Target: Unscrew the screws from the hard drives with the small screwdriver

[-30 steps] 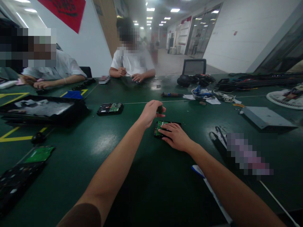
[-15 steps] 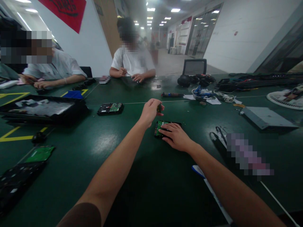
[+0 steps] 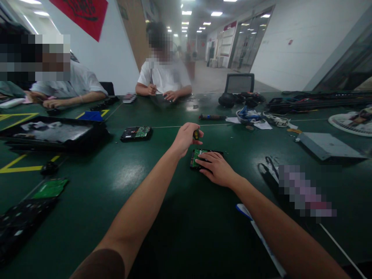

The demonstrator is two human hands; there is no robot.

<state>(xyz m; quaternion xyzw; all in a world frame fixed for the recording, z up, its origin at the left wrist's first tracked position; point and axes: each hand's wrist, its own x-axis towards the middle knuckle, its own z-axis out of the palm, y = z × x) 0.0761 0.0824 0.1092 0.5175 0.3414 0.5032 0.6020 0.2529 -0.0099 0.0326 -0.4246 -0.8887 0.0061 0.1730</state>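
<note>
My left hand [image 3: 187,137] is closed around a screwdriver with a black and yellow handle [image 3: 196,134]. Its end shows between thumb and fingers; I cannot make out the shaft. Just below, on the green table, lies a hard drive [image 3: 195,159] with its green circuit board facing up. My right hand [image 3: 215,167] holds the drive from the right, fingers across its top and thumb at the near edge. Those fingers hide much of the board. The left hand is above the drive's far left part.
A second hard drive [image 3: 136,133] lies to the left, near a black tray [image 3: 95,133]. At the lower left is a black part with a green board [image 3: 50,188]. A grey metal box [image 3: 328,145] and a lanyard [image 3: 269,164] lie right. Two people sit across the table.
My left hand has turned slightly, so more of the screwdriver's yellow and black handle shows. The right hand stays on the hard drive.
</note>
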